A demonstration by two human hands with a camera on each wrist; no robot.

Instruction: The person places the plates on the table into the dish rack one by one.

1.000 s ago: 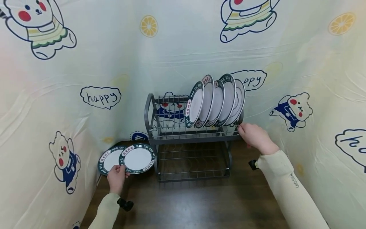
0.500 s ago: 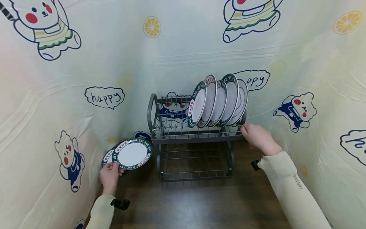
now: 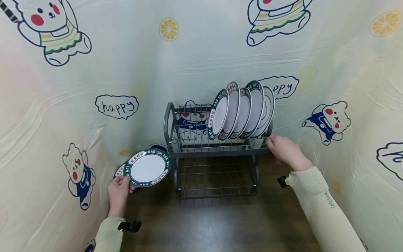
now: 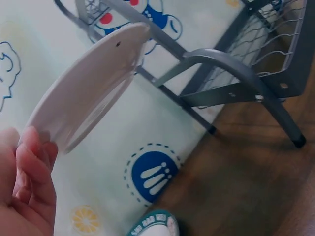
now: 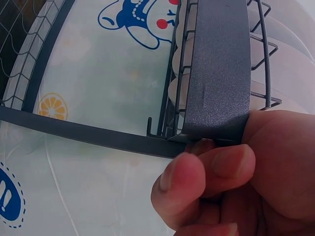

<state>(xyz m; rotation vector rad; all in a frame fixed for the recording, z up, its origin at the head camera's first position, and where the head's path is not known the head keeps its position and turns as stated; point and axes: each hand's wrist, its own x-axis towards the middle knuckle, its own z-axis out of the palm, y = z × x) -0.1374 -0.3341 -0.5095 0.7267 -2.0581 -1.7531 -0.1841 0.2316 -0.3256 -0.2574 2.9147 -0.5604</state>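
Observation:
My left hand (image 3: 118, 196) pinches the left rim of a round plate (image 3: 149, 168) with a dark green lettered border. The left wrist view shows the white underside of this held plate (image 4: 83, 88), raised and tilted, left of the rack. Partly hidden behind it, a second plate (image 3: 120, 170) lies at the left; its green rim shows low in the left wrist view. My right hand (image 3: 288, 151) grips the front right corner of the grey two-tier dish rack (image 3: 217, 152), thumb and fingers at the upper tier's end. Several plates (image 3: 219, 115) stand on edge in that tier's right half.
The upper tier's left half (image 3: 192, 138) shows bare wire slots, and the lower tier (image 3: 217, 175) holds nothing. A cartoon-printed cloth (image 3: 201, 52) hangs behind and at both sides. Dark brown wooden tabletop (image 3: 217, 224) stretches in front of the rack.
My left hand has lifted the plate up from beside the second plate and shifted slightly left, so the held plate now covers more of it. My right hand keeps its grip on the rack.

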